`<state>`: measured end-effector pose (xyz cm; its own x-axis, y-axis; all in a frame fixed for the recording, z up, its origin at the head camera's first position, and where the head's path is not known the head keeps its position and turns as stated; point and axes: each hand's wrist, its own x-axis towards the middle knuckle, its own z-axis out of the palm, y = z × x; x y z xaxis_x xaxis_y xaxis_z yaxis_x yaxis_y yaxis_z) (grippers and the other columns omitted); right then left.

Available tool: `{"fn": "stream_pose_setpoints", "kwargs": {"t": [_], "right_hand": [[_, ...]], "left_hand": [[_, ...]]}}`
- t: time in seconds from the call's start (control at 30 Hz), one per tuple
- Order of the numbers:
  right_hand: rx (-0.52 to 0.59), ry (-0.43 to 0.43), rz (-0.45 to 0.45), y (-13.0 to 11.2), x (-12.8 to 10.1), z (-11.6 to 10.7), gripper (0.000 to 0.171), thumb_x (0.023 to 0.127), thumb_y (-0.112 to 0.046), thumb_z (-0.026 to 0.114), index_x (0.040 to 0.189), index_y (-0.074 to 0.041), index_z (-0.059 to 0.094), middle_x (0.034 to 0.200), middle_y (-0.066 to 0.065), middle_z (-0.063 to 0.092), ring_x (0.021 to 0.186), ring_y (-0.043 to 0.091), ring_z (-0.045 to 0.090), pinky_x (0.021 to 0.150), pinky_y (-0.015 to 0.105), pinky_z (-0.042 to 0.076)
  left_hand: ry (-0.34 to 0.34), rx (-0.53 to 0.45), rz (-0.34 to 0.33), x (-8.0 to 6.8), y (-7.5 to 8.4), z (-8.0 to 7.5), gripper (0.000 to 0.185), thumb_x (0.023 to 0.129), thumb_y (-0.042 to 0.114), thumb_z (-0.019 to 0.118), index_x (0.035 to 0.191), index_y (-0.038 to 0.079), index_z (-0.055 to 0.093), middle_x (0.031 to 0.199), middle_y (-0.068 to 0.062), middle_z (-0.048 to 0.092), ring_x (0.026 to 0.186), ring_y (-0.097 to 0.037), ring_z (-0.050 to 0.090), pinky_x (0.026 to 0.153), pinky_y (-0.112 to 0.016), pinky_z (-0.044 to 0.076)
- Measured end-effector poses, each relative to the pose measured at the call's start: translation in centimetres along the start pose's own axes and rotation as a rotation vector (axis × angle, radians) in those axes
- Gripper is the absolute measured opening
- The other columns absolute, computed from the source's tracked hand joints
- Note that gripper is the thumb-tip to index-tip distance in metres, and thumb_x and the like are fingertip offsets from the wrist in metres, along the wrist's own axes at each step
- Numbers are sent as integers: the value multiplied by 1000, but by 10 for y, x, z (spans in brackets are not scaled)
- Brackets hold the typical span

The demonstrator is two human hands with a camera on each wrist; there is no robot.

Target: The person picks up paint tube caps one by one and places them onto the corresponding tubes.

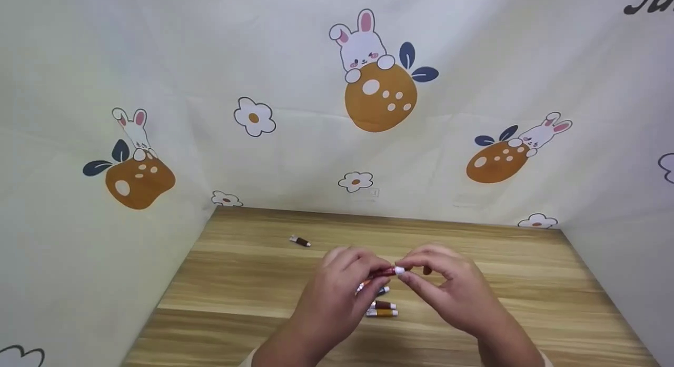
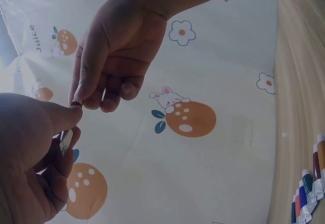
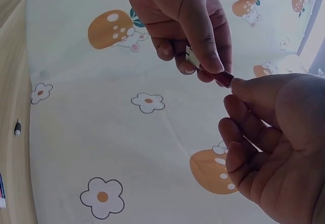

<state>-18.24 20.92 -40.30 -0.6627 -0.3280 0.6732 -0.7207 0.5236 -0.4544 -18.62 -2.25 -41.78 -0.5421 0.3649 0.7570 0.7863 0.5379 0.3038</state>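
Red paint tube (image 1: 383, 273) held between both my hands above the wooden table (image 1: 237, 283).

My left hand (image 1: 337, 298) grips the tube's body; my right hand (image 1: 453, 293) pinches its white cap (image 1: 400, 270). I judge this the uncapping step; next calls for a steady twist while the body stays fixed. More tubes (image 1: 382, 308) lie beneath, and a brown one (image 1: 300, 241) sits well apart toward the rabbit-print backdrop (image 1: 379, 82).

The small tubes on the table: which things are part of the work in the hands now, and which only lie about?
In hand:
- red tube, held between both hands
- left hand, gripping its body
- right hand, pinching its white cap end

Lying about:
- row of tubes beneath the hands
- lone brown tube further back
- wooden table
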Motion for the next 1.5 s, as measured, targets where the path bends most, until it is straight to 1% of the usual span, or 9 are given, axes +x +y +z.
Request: {"fn": "stream_pose_setpoints", "kwargs": {"t": [0.13, 0.33, 0.63, 0.83, 0.97, 1.07, 1.2, 1.37, 1.5], "right_hand": [[-30, -15, 29, -1, 0, 1, 22, 93, -15, 83, 101, -35, 80, 101, -21, 75, 84, 0, 63, 71, 22, 51], [-33, -16, 3, 0, 0, 2, 23, 94, -12, 81, 94, -35, 75, 95, -22, 72, 82, 0, 60, 70, 21, 49], [-32, -112, -23, 2, -1, 3, 24, 102, -11, 71, 91, -32, 68, 92, -22, 65, 83, -3, 57, 69, 21, 50], [-57, -106, -40, 2, 0, 3, 26, 102, -7, 69, 90, -30, 68, 91, -22, 64, 83, -2, 55, 71, 23, 49], [-53, -78, 31, 3, 1, 1, 26, 102, -10, 70, 90, -32, 68, 89, -23, 62, 80, -2, 54, 68, 24, 49], [-55, -62, 123, 4, 2, 0, 25, 103, -13, 70, 90, -35, 69, 87, -24, 59, 78, -1, 53, 66, 24, 47], [-65, -72, 222, 7, 3, -1, 23, 105, -18, 69, 91, -35, 69, 85, -23, 56, 75, 0, 51, 64, 24, 45], [-64, -76, 259, 10, 5, -1, 21, 106, -19, 67, 91, -34, 69, 84, -22, 56, 74, 1, 51, 64, 24, 45], [-45, -97, 310, 13, 6, -1, 19, 107, -24, 67, 91, -35, 70, 82, -20, 55, 74, 3, 52, 65, 25, 45]], "left_hand": [[-4, -3, 7, 0, 0, 0, 13, 100, 29, 77, 113, 25, 77, 104, 16, 71, 99, -7, 63, 89, -23, 51], [2, -27, 22, 0, 2, 1, 13, 98, 24, 80, 111, 25, 77, 103, 15, 71, 99, -7, 64, 89, -24, 50], [-10, -34, 45, 0, 0, 4, 12, 98, 23, 80, 109, 23, 76, 103, 15, 73, 102, -7, 66, 93, -23, 52], [9, -45, 53, 0, -2, 6, 12, 99, 26, 79, 110, 23, 77, 104, 13, 73, 101, -8, 65, 91, -24, 52], [0, -47, 24, 0, -3, 7, 14, 100, 26, 77, 114, 25, 77, 110, 15, 75, 105, -7, 66, 93, -24, 53], [-12, -45, 8, 1, -5, 8, 16, 102, 24, 75, 118, 25, 77, 115, 15, 76, 107, -7, 67, 95, -25, 54], [-14, -38, -3, 2, -12, 10, 15, 102, 23, 75, 117, 23, 76, 114, 14, 77, 107, -7, 69, 96, -26, 55], [-20, -28, -40, 3, -18, 14, 12, 101, 26, 75, 114, 24, 76, 111, 13, 78, 105, -5, 69, 94, -28, 56], [-34, -57, -77, 2, -22, 16, 12, 102, 27, 75, 114, 26, 76, 111, 14, 78, 103, -5, 68, 90, -28, 56]]}}
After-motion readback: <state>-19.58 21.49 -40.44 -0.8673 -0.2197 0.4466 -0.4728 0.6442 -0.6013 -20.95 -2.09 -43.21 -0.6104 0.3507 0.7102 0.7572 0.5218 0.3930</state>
